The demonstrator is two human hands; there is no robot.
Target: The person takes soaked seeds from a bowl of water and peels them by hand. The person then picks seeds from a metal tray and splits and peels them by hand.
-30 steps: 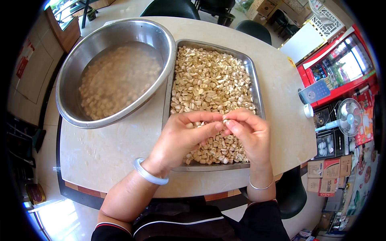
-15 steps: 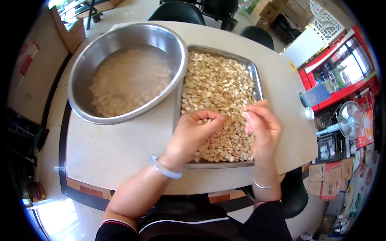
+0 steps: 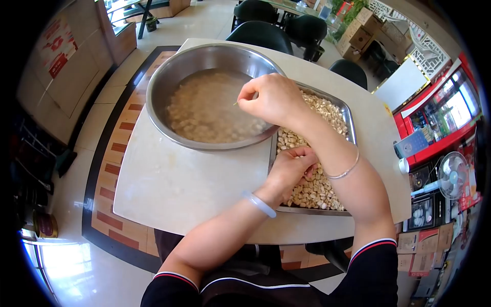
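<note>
A large round steel basin [image 3: 162,120] holds cloudy water with pale pieces under the surface. Right of it, partly under its rim, lies a rectangular metal tray [image 3: 350,120] full of pale beige pieces [image 3: 319,192]. My right hand [image 3: 273,100] is over the right part of the basin, its fingers pinched on a tiny thin thing I cannot make out clearly. Over the tray, my left hand [image 3: 292,171] is closed, with its fingertips curled; what it holds is hidden. A pale bangle is on my left wrist, a thin one on my right.
Both vessels stand on a light table [image 3: 169,189]. Dark chairs [image 3: 260,37] are beyond its far edge. To the right are a red-framed cabinet [image 3: 445,115], a small fan [image 3: 452,176] and cardboard boxes [image 3: 424,245].
My right hand has moved from over the tray, left and away from me, to above the basin. My left hand remains over the tray. The view has shifted, so the table appears further right.
</note>
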